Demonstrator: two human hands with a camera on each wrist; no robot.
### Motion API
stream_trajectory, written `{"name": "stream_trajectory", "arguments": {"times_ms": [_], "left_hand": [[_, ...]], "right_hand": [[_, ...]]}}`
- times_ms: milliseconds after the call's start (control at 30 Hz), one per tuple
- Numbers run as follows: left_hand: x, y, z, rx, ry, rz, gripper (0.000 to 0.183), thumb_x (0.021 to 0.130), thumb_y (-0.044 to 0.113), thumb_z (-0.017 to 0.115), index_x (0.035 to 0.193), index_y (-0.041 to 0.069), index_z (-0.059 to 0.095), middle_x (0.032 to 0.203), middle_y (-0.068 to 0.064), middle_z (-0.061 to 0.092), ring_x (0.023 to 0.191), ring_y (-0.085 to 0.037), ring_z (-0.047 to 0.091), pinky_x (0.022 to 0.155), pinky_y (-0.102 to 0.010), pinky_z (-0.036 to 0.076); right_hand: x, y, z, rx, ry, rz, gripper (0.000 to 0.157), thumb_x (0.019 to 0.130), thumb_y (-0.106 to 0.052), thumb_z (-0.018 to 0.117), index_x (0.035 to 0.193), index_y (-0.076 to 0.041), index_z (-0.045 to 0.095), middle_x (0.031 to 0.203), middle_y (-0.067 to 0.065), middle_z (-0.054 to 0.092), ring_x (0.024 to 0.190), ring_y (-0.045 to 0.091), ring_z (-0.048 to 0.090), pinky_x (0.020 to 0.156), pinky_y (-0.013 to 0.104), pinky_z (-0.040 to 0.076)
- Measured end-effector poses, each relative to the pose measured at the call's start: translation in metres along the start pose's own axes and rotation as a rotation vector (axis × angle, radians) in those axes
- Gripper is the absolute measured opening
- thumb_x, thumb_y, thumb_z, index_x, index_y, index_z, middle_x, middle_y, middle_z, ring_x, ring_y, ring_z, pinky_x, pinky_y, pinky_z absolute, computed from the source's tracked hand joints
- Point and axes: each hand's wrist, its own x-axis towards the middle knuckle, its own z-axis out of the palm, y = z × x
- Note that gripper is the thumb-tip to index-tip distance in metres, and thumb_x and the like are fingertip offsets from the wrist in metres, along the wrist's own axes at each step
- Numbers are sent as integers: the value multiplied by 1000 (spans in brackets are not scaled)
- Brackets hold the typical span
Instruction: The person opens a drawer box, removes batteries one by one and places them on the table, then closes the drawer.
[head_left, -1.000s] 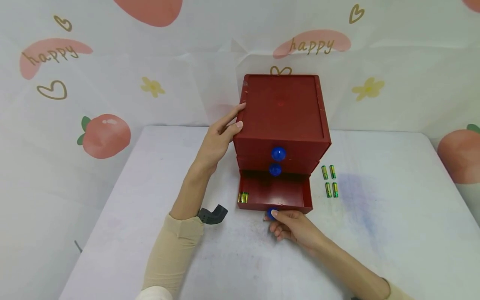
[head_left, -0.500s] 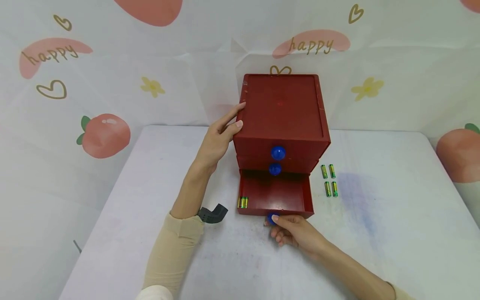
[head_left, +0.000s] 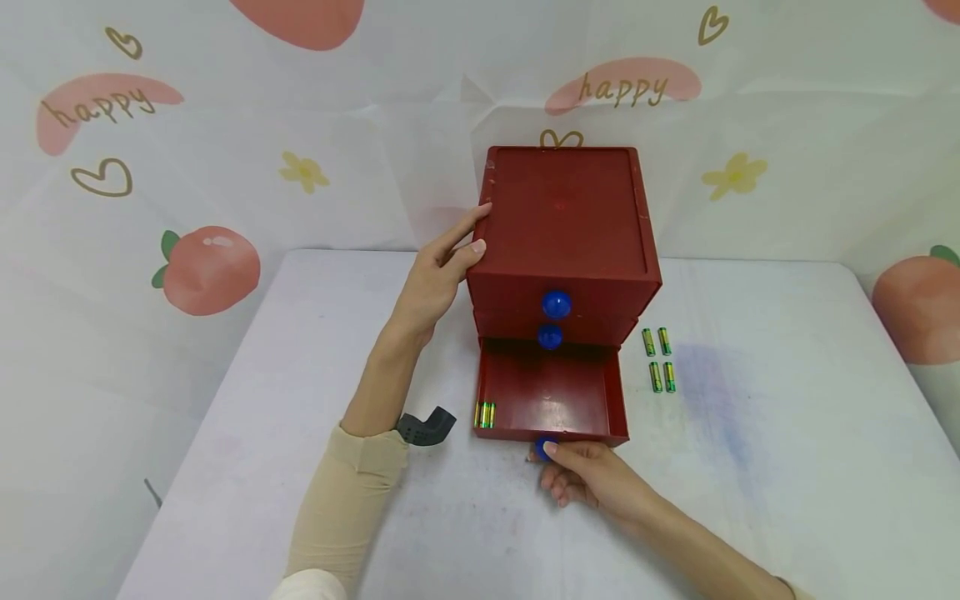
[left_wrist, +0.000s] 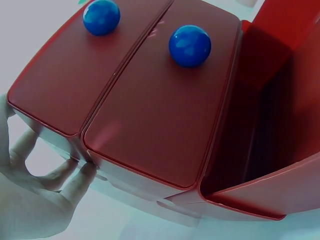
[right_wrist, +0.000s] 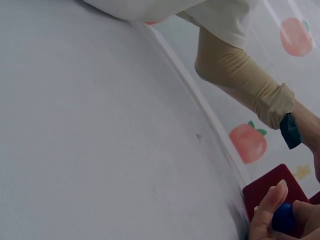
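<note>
A dark red drawer cabinet (head_left: 562, 217) stands at the back of the table. My left hand (head_left: 431, 287) rests against its left side, thumb and a finger at the top edge; the left wrist view shows the fingers (left_wrist: 55, 175) touching that side. The bottom drawer (head_left: 555, 387) is pulled out. My right hand (head_left: 592, 475) pinches its blue knob (head_left: 545, 450) between thumb and finger, also visible in the right wrist view (right_wrist: 284, 218). Several green-gold batteries (head_left: 486, 415) stand in the drawer's front left corner. The two drawers above are closed, each with a blue knob (head_left: 557, 304).
Several loose batteries (head_left: 656, 358) lie in two rows on the white table (head_left: 780, 400), right of the cabinet. A dark band-like piece (head_left: 427, 427) is at the left wrist. A white printed cloth (head_left: 390, 150) hangs close behind the cabinet.
The bottom drawer has come farther out toward me, with my right hand on its knob and the batteries inside moving along. My left hand has stayed in place.
</note>
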Motion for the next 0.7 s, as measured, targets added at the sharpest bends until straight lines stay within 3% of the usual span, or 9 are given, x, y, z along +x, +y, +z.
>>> {"name": "stream_trajectory", "arguments": {"times_ms": [333, 567, 700], "left_hand": [[1, 1, 1, 9, 4, -19, 47, 103, 25, 53, 150, 27, 46, 153, 7, 41, 135, -11, 44, 111, -36, 38], [-8, 24, 7, 17, 6, -37, 48, 103, 21, 52, 151, 20, 45, 153, 3, 42, 136, -14, 44, 112, -37, 37], [-10, 26, 8, 13, 5, -37, 48, 103, 21, 52, 151, 19, 45, 153, 3, 42, 136, -14, 44, 112, -37, 37]], "right_hand": [[-3, 6, 6, -3, -7, -10, 48, 103, -33, 53, 122, 11, 62, 85, 5, 67, 71, 12, 60, 69, 24, 55], [-4, 10, 9, -18, 25, 39, 49, 101, -38, 57, 106, 10, 67, 82, 5, 68, 69, 12, 61, 69, 24, 56], [-5, 12, 12, -17, 20, 40, 48, 102, -37, 56, 105, 10, 67, 81, 5, 68, 69, 12, 61, 68, 24, 57]]}}
